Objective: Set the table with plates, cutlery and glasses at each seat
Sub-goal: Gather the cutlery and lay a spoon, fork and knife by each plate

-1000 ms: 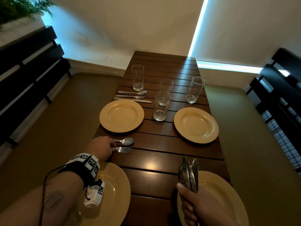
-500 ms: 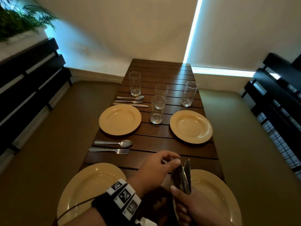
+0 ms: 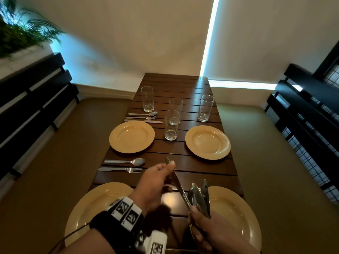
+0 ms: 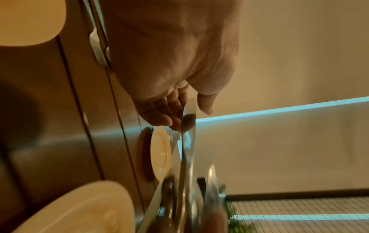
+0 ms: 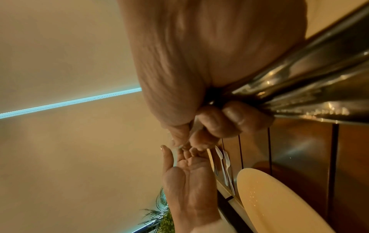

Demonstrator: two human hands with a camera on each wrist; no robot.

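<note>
My left hand (image 3: 169, 165) pinches the upper end of a table knife (image 3: 177, 182) that slants up out of a cutlery bundle (image 3: 200, 196). My right hand (image 3: 197, 214) grips that bundle upright over the near right yellow plate (image 3: 236, 213). Seen from the left wrist, the knife (image 4: 187, 126) runs between my fingertips (image 4: 159, 119) and thumb. From the right wrist, my fingers (image 5: 229, 119) curl round the bundle's handles (image 5: 303, 88). A spoon (image 3: 126, 161) and fork (image 3: 121, 169) lie above the near left plate (image 3: 95, 204). Two far plates (image 3: 131, 136) (image 3: 207, 142) sit beyond.
Several empty glasses (image 3: 171, 125) stand mid-table, one (image 3: 147, 99) at far left and one (image 3: 205, 108) at far right. A spoon, fork and knife set (image 3: 144, 117) lies beyond the far left plate. The slatted wooden table (image 3: 183, 162) is narrow, with dark benches (image 3: 33, 99) either side.
My left hand left the spoon and fork on the left, crossed to the bundle in my right hand, and now draws one knife up and leftward out of it.
</note>
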